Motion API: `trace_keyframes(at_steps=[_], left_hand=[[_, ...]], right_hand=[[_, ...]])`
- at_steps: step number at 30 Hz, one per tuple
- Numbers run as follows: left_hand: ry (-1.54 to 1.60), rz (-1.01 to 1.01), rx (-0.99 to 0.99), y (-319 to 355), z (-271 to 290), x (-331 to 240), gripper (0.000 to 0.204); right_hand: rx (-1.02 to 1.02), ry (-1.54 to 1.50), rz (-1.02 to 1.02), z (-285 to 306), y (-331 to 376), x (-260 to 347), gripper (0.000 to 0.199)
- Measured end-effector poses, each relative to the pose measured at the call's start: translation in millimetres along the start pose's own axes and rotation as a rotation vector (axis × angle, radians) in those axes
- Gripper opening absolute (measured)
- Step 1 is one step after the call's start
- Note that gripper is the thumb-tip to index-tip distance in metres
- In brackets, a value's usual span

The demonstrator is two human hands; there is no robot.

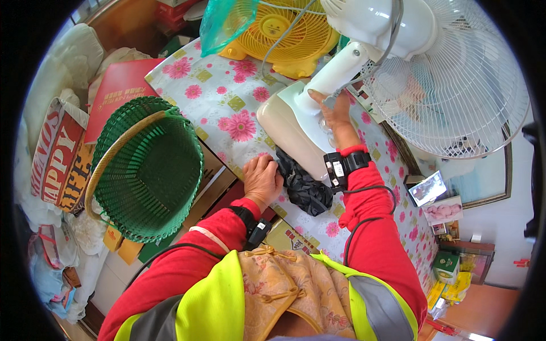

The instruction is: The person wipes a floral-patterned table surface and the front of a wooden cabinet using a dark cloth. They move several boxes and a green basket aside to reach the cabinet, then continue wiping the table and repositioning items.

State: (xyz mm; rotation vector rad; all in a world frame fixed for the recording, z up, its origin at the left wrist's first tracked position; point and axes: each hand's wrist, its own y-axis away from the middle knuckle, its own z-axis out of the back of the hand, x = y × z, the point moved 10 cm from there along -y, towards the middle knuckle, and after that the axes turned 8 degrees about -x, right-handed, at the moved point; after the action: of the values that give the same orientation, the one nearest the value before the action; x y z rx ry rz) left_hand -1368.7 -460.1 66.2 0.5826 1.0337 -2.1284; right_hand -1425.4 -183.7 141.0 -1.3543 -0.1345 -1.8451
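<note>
White fan (398, 51) looks top-heavy to me: right hand (336, 111) only steadies its stem, left hand (263, 179) clenches black cloth (304, 187); a shove tips it off the tabletop (222, 96).

The counter (222, 96) wears a white cloth patterned with pink flowers and small olive-green squares. On it stands a white fan (398, 51) with a cream base, and behind it a yellow fan (284, 34) partly draped in a translucent green bag (224, 23). A black crumpled cloth (304, 187) lies by the base. The woven basket (148, 170) is dark green with a tan handle. A red folder (119, 91), perhaps lettered in gold, lies beside it. The sleeves are red, the vest fluorescent yellow with grey bands.
</note>
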Motion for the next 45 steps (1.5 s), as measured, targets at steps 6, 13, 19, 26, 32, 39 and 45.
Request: trace_keyframes(at_steps=[6,13,19,26,32,39,45], left_hand=[[0.012,0.012,-0.011,0,1,2,0.024],[0.015,0.015,0.001,0,1,1,0.024],[0.023,-0.004,-0.008,0,5,-2,0.025],[0.011,0.014,0.038,0,2,0,0.022],[0.003,-0.001,0.008,1,3,-1,0.017],[0.000,0.024,0.050,-1,2,0,0.016],[0.035,0.030,0.030,0,3,1,0.015]], right_hand=[[0.036,-0.012,-0.041,-1,8,10,0.047],[0.087,-0.110,-0.105,-9,18,18,0.046],[0.073,0.003,0.033,-13,20,28,0.042],[0.119,-0.127,-0.042,-26,28,31,0.041],[0.095,-0.082,-0.025,-34,30,45,0.037],[0.094,0.034,0.119,-41,28,55,0.034],[0.092,0.060,0.069,-35,27,49,0.036]])
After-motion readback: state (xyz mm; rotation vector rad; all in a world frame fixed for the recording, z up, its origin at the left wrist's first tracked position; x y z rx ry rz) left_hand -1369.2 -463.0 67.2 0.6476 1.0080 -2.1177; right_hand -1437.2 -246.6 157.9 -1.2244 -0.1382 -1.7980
